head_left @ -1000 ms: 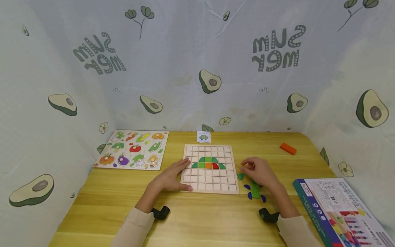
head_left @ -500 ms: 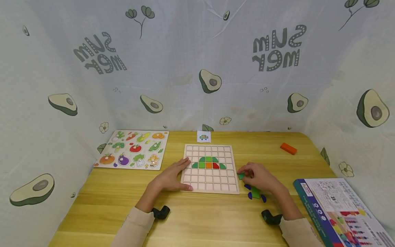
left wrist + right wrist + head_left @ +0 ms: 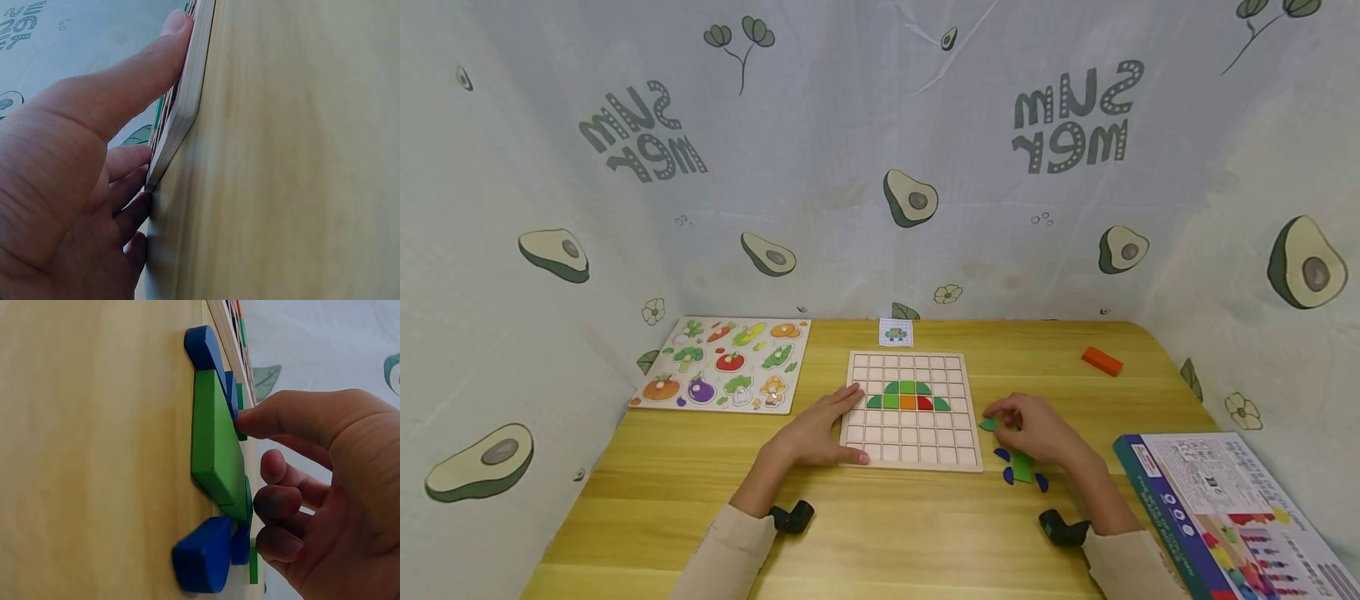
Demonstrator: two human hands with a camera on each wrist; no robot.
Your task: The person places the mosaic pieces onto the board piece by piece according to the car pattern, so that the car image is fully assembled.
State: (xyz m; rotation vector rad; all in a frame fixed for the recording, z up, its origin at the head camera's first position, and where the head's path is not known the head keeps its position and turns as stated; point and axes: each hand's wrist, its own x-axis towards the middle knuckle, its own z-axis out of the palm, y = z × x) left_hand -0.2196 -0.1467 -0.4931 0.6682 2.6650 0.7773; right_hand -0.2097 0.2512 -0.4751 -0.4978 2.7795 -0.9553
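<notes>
Pale wooden grid board (image 3: 929, 437), touched along its left edge by left hand (image 3: 814, 429), fingers spread — nearer the right edge of tabletop (image 3: 917, 533), green curved-edged block (image 3: 988, 425), apparently pinched by right hand (image 3: 1032, 428) — likely light, rigid; best taken by its rim.

On the cloth (image 3: 850, 108) hanging in front of me I read one word twice, to my left and to my right: "summer", split as "sum" over "mer", its letters mirror-reversed. A tilted bit of that lettering also shows in my left wrist view. The box (image 3: 1210, 475) at my right carries print and a barcode (image 3: 1333, 577), too small and blurred for me to read.
</notes>
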